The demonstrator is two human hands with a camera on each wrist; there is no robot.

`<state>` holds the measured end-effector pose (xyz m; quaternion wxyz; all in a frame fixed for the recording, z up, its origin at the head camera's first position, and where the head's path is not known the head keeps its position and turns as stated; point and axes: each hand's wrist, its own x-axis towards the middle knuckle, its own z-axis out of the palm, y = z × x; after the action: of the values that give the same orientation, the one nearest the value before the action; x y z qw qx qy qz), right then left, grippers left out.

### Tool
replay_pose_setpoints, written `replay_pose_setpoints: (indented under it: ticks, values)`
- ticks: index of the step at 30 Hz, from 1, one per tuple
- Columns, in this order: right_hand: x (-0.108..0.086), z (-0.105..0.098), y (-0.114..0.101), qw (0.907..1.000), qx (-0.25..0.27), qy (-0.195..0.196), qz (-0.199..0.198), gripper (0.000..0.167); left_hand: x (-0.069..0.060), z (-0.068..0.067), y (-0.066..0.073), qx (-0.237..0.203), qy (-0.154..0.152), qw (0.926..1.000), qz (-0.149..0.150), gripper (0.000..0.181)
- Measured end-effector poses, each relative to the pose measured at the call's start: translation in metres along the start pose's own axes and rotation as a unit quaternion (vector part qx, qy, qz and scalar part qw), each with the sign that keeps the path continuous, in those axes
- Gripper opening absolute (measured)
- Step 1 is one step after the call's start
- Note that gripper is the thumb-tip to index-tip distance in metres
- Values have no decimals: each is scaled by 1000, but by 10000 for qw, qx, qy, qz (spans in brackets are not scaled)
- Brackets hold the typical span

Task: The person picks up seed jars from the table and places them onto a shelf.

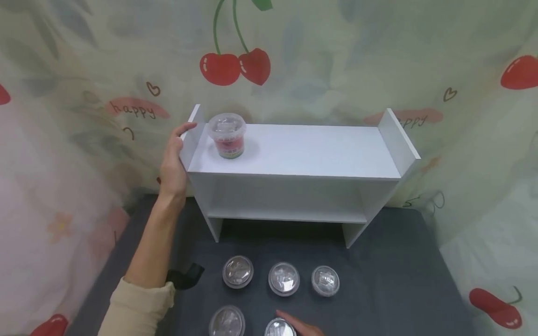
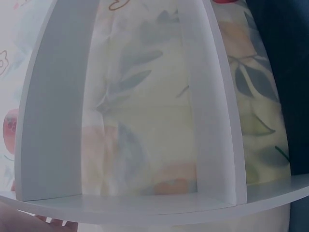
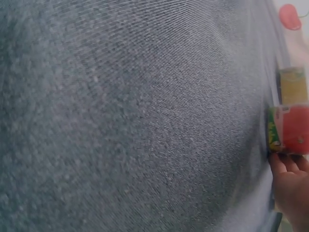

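A white two-tier shelf (image 1: 302,149) stands at the back of the dark table. My left hand (image 1: 173,161) grips the edge of its left side panel; in the left wrist view, part of that hand (image 2: 29,220) shows beyond the panel. On the top board, near the left end, sits a lidded clear plastic tub (image 1: 228,135) with pinkish-red contents. At the bottom of the head view, my right hand (image 1: 300,325) holds a lidded tub (image 1: 279,328) from its right side. The right wrist view shows the fingers against a red tub (image 3: 295,129).
Three lidded tubs stand in a row before the shelf: a left one (image 1: 237,272), a middle one (image 1: 284,279) and a right one (image 1: 325,281). Another tub (image 1: 227,322) is nearer. A black strap-like item (image 1: 185,277) lies by the left forearm. Printed cloth (image 1: 315,60) hangs behind.
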<state>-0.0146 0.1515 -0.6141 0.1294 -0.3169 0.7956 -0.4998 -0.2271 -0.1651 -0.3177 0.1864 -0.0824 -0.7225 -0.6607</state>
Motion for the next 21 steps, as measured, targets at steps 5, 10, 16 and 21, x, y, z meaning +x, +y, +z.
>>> replay_pose_setpoints:
  ticks: [5, 10, 16, 21]
  values:
    - [1, 2, 6, 9984, 472, -56, -298, 68, 0, -1, 0, -73, 39, 10000, 5, 47]
    - [1, 4, 7, 9984, 421, 41, -369, 68, 1, -1, 1, 17, 8, 10000, -76, 49]
    - [1, 4, 5, 9985, -114, 298, -442, 64, 2, -6, 2, -204, -197, 9990, -336, 48]
    - [3, -3, -5, 9998, -54, 201, -66, 66, 4, -11, 2, -459, -346, 9966, -592, 46]
